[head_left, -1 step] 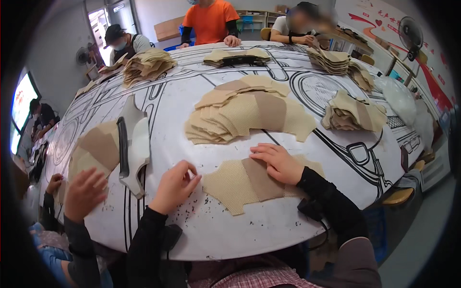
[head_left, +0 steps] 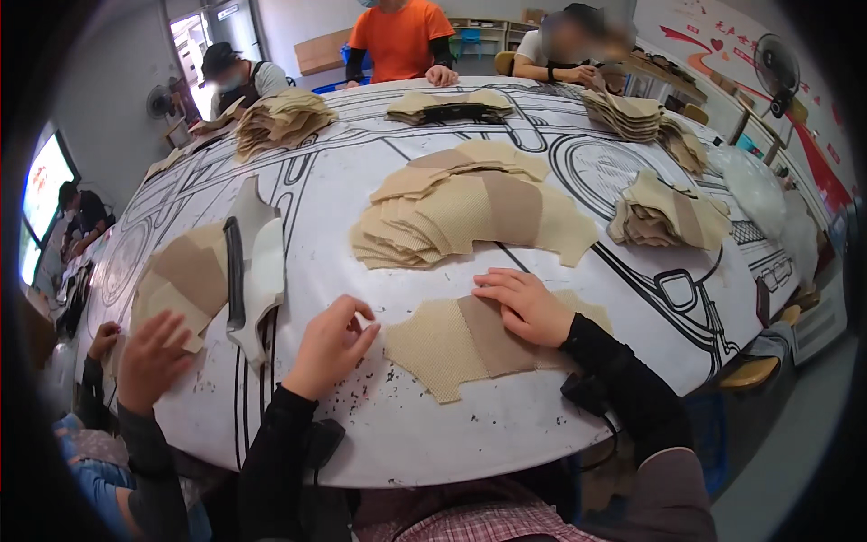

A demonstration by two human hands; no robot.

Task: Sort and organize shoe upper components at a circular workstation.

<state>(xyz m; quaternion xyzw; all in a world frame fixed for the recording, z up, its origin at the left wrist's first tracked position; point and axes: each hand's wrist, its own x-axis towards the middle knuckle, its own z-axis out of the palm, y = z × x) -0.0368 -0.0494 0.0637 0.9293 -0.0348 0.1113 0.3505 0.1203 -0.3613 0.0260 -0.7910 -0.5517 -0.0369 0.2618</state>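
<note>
A single beige mesh fabric piece (head_left: 424,348) with a brown middle band lies flat on the table before me. My right hand (head_left: 526,307) rests on its brown band and right part, palm down with fingers stretched out. Just left of the piece, my left hand (head_left: 332,348) is held with loosely curled fingers. Its thumb and index finger are apart, and I see nothing between them. Beyond my hands lies a fanned stack of similar fabric pieces (head_left: 515,212).
The table is covered by a white sheet (head_left: 321,194) printed with black lines. To the left are a grey-white curved plastic part (head_left: 262,271) and more fabric pieces (head_left: 185,271), near a co-worker's hand (head_left: 155,361). Another fabric stack (head_left: 668,212) lies right. Dark specks dot the sheet.
The co-worker's hand at the left has shifted slightly to the left. My hands and the fabric piece show no clear movement.
</note>
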